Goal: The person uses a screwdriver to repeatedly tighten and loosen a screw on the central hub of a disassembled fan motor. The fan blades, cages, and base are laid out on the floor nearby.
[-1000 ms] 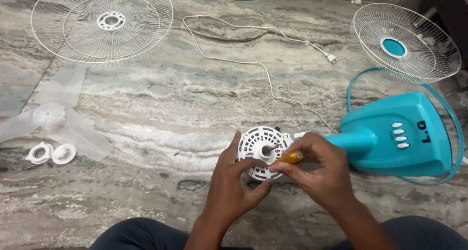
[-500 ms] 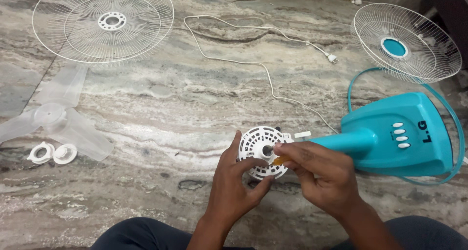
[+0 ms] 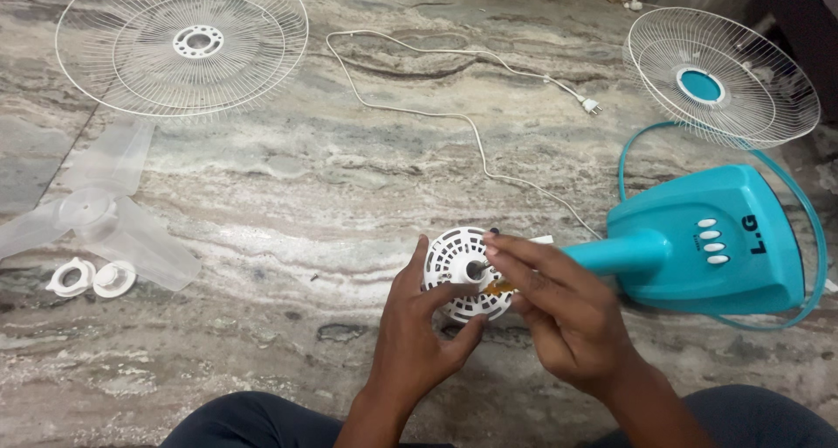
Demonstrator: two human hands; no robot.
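A polished marble floor [image 3: 262,195] in grey, beige and cream fills almost the whole view, its wavy veins running side to side. A straight seam crosses the slabs near the floor's left edge. Light is soft and even, with faint sheen on the stone. Along the far edge runs a darker strip, with a dark shadowed corner [image 3: 799,11] at far right.

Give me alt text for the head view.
Left hand grips a white vented motor cover on a teal fan base while the right hand holds an orange-handled tool at its centre. Two grilles, a clear blade and a cord lie on the marble floor.
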